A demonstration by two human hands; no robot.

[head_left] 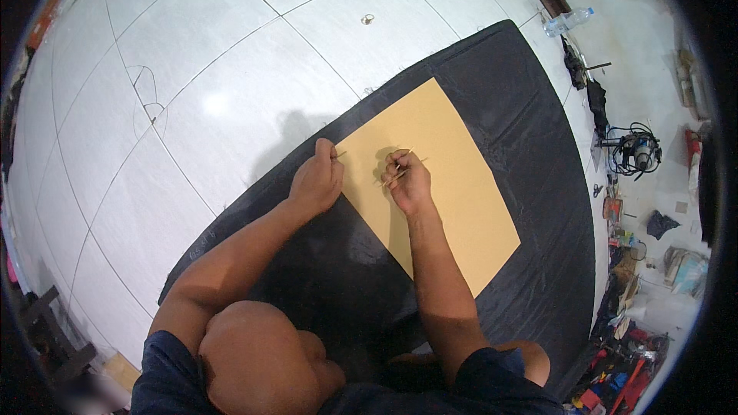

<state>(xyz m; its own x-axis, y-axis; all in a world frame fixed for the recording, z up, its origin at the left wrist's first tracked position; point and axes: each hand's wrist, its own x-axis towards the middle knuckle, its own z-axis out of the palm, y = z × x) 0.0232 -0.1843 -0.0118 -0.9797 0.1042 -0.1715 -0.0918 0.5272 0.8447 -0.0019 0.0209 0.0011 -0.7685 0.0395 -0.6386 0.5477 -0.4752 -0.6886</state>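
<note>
Two hands work at the near-left part of a tan sheet (438, 184); sheet lies flat on a black mat (530, 138) spread over a white tiled floor (192, 69); sheet is rectangular, its long side running from far-left to near-right. Left hand (317, 179) sits at the sheet's left edge, fingers curled shut, pinching something thin at the edge; what exactly, cannot tell. Right hand (407, 179) rests on the sheet just right of the left hand, closed around a thin stick (400, 173), stick tip touching the sheet; hands near each other, not touching. Both forearms enter from the near edge; a knee shows near, between them. Far right, beyond the mat: a clear bottle (567, 21) lying on the floor; a coiled cable with a power tool (636, 150) further near; mixed small clutter along the right rim, too small to identify. Far, on the tiles: a small ring-like object (368, 19).
</note>
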